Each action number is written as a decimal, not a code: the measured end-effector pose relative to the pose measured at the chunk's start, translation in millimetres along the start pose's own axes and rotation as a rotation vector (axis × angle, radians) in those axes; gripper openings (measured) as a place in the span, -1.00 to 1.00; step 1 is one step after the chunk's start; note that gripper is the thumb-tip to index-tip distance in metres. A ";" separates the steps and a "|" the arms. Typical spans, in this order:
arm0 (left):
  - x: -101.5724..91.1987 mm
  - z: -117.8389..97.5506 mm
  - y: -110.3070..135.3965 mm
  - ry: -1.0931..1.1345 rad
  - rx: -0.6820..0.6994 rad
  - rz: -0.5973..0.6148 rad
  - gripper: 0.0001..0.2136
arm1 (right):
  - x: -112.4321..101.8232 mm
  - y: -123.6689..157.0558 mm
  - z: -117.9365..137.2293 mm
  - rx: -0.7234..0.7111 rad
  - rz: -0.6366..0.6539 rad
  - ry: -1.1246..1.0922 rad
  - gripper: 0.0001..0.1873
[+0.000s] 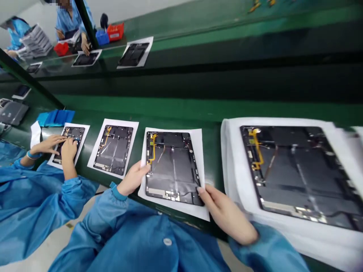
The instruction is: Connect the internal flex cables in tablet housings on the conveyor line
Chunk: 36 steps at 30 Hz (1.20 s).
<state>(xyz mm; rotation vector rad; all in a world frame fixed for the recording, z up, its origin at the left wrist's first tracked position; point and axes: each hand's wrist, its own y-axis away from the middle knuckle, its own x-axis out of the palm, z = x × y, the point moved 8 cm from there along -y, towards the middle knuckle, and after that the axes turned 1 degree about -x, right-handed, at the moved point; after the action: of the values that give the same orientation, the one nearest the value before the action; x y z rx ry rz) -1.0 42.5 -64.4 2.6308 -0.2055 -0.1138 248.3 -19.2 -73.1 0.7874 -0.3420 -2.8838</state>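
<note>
Head view: panel point(172, 172) is set on a white sheet point(184, 210) on the green bench point(214, 158), between the 2 hands. Left edge is pinched by the left hand point(133, 178), thumb on top; near right corner is clamped by the right hand point(227, 213), thumb on top. Fingers underneath are hidden. Yellow flex point(153, 149) is seen at the panel's upper left. To the right, a similar panel point(289, 181), partly blurred, is stacked on white layers point(232, 173). To the left, a spare panel point(115, 149) is left untouched; past it, an end panel point(59, 147) is touched by a co-worker's hands point(69, 152), near blue packets point(56, 118). Across the bench, a far panel point(133, 54) is placed near a red bin point(115, 32).
</note>
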 end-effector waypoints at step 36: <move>37.3 -46.6 -6.8 -1.557 0.086 -0.027 -0.80 | 16.1 -80.7 87.8 -0.360 -0.109 0.272 -0.65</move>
<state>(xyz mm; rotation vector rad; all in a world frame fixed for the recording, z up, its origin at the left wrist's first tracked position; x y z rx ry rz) 42.1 64.2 -28.5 1.9903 -0.6473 -2.1089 183.9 71.7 -27.6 1.1319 0.2504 -2.7585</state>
